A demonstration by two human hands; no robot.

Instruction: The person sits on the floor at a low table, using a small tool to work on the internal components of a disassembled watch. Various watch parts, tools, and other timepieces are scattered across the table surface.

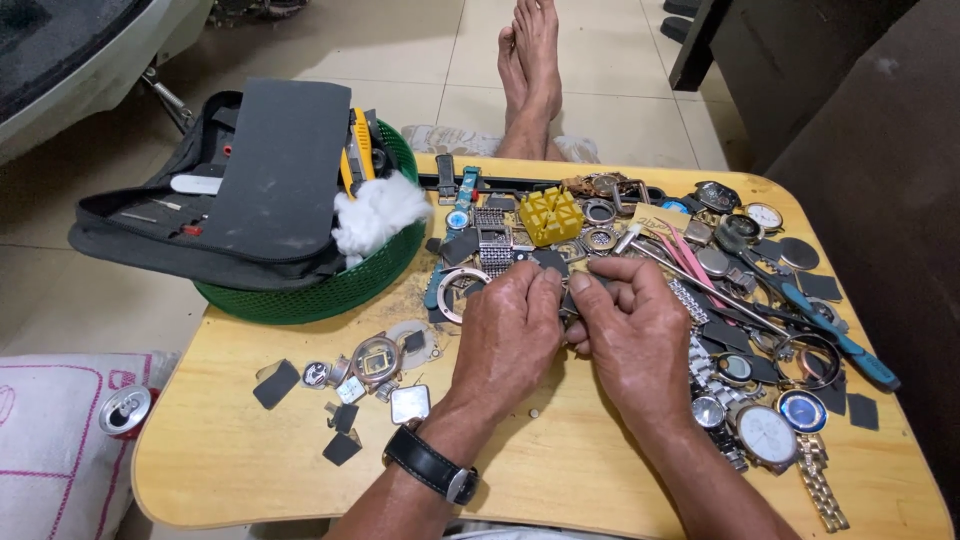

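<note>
My left hand [508, 335] and my right hand [635, 330] meet at the middle of a small wooden table [250, 460]. Both pinch a small dark metal watch part [568, 300] between the fingertips; most of it is hidden by my fingers. A black wristwatch sits on my left wrist [432, 465]. Just beyond my fingers lie a steel watch band [492, 240], a yellow plastic block [550, 215] and loose watch rings. A round watch case [377, 360] and dark flat squares lie to the left of my left hand.
A green mesh basket [330, 290] at the back left holds an open black tool pouch [250, 180] and white cotton [378, 210]. Several watches, dials, tweezers and a blue-handled tool [840, 340] crowd the right side. A drink can [125, 410] lies left of the table. My bare feet [530, 70] rest beyond.
</note>
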